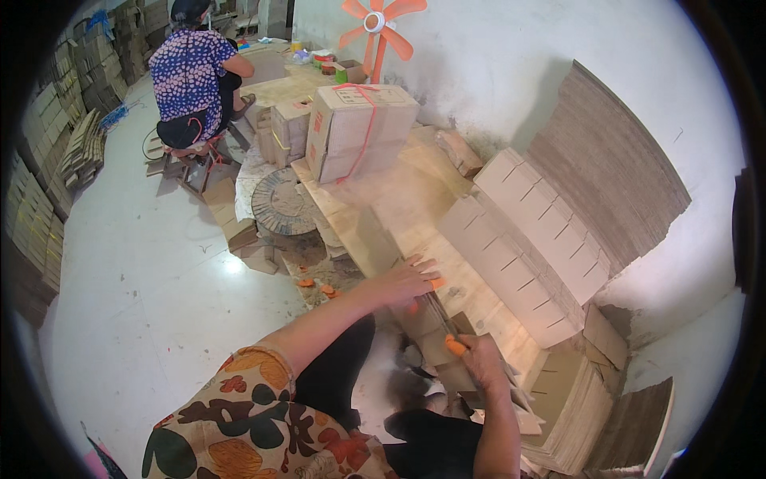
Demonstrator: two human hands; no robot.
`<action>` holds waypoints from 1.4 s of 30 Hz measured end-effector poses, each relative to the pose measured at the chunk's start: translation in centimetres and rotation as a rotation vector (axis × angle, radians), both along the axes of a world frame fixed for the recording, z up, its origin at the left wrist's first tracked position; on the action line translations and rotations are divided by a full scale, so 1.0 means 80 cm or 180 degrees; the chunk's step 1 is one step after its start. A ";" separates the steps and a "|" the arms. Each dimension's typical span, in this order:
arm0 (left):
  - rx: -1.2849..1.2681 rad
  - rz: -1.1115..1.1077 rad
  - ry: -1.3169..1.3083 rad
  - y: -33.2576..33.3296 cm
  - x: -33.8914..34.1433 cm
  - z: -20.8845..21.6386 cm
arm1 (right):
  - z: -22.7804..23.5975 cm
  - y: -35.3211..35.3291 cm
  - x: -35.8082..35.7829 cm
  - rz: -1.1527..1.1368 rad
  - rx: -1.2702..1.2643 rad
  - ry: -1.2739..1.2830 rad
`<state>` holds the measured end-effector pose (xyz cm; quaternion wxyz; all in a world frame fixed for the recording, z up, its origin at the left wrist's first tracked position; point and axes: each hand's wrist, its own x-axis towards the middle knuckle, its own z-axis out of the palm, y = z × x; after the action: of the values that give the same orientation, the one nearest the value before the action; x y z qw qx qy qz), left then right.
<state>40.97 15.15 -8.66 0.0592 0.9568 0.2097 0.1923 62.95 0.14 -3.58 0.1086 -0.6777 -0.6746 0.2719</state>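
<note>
Over the near edge of the wooden board, a bundle of thin brown cardboard pieces [427, 321] stands on edge between my hands. My left hand [407, 281] lies across its far end, fingers over the top and the thumb side lower down, gripping it. At the near end my right hand [485, 361] is closed around cardboard, its thumb side toward the bundle. Orange finger covers show on both hands. Another flat cardboard piece [378, 235] stands just beyond my left hand. The lower part of the bundle is partly hidden.
Slotted cardboard sheets [511, 267] lie stacked to the right, with a taller stack [610, 164] against the wall. A carton [363, 128] tied with red strap stands ahead, near an orange fan [375, 24]. Another person [191, 76] sits at far left. More cardboard [570, 403] is piled nearby.
</note>
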 end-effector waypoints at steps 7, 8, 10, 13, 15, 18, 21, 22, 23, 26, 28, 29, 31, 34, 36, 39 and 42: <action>-0.0211 -0.0028 0.0166 0.017 -0.006 0.003 | 0.012 -0.006 0.010 0.0421 0.2086 -0.1102; -0.0064 -0.0049 0.0038 0.020 -0.017 -0.006 | 0.000 -0.007 0.010 0.0501 0.1997 -0.1089; -0.0092 -0.0030 0.0209 0.023 -0.030 -0.028 | -0.030 0.006 0.012 0.0409 0.1449 -0.1487; -0.0094 0.0112 -0.0066 0.022 -0.034 -0.030 | -0.033 0.010 0.016 0.0062 0.1935 -0.1726; 0.0080 0.0533 0.0117 0.017 -0.044 -0.025 | -0.008 0.010 0.006 -0.0032 0.2021 -0.1781; 0.0038 0.0399 0.0251 0.023 -0.049 -0.031 | -0.046 0.010 0.025 0.0102 0.1616 -0.1583; -0.0205 0.0439 0.0178 0.019 -0.045 -0.020 | -0.069 0.016 0.026 -0.0029 0.1502 -0.1252; -0.0188 0.0416 0.0184 0.017 -0.051 -0.012 | -0.070 0.018 0.019 -0.0110 0.1671 -0.1274; -0.0163 0.0392 0.0147 0.013 -0.047 -0.007 | -0.073 0.013 0.016 -0.0282 0.1837 -0.1285; -0.0051 0.0418 0.0212 0.017 -0.057 0.006 | -0.051 0.013 0.002 -0.0398 0.1556 -0.1238; -0.0019 0.0430 0.0337 0.009 -0.059 0.000 | -0.065 0.015 -0.008 -0.0336 0.1286 -0.1272; -0.0011 0.0431 0.0369 0.007 -0.052 -0.002 | -0.087 0.023 -0.004 -0.0282 0.1263 -0.1381; -0.0126 0.0280 0.0310 0.012 -0.059 -0.014 | -0.085 0.019 -0.005 -0.0164 0.1085 -0.1577; -0.0336 -0.0167 -0.0162 0.034 -0.081 -0.023 | -0.021 -0.004 -0.044 -0.0182 0.0874 -0.2152; -0.0313 -0.0064 -0.0816 0.011 -0.099 0.003 | 0.036 -0.047 -0.081 -0.0067 0.1119 -0.2952; -0.0209 -0.0001 -0.1334 -0.055 -0.071 0.061 | 0.121 -0.113 -0.089 0.0034 0.1860 -0.3477; 0.0539 -0.0584 -0.1566 -0.127 -0.015 0.114 | 0.144 -0.173 -0.083 -0.0498 0.2831 -0.3071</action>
<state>39.73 4.95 0.49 0.0453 0.8979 0.0846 0.4297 56.28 -13.73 7.97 0.0831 -0.6610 -0.6444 -0.3755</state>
